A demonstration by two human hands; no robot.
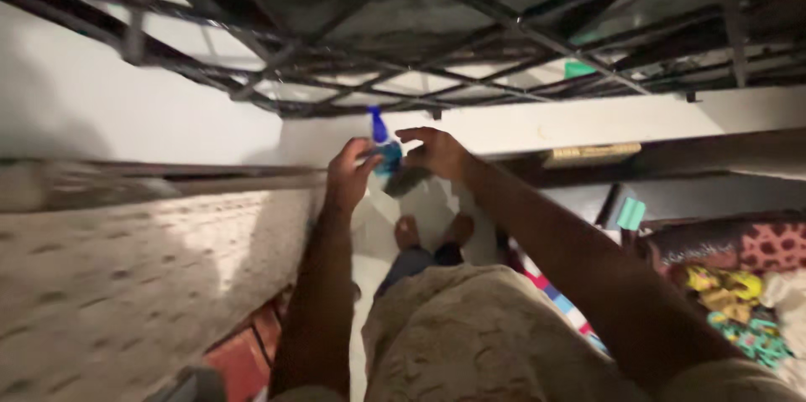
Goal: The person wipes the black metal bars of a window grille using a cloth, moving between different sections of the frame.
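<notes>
Left hand: closed around a small blue bottle.
Right hand: open, fingers curled, just beside the bottle.
Below hands: bare feet.

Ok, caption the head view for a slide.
Left hand holds a small blue bottle; right hand open beside it, bare feet below.

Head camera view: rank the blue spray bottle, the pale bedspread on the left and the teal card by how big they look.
1. pale bedspread, though nearness enlarges it
2. blue spray bottle, in the left hand
3. teal card, only slightly smaller, so unsure
</notes>
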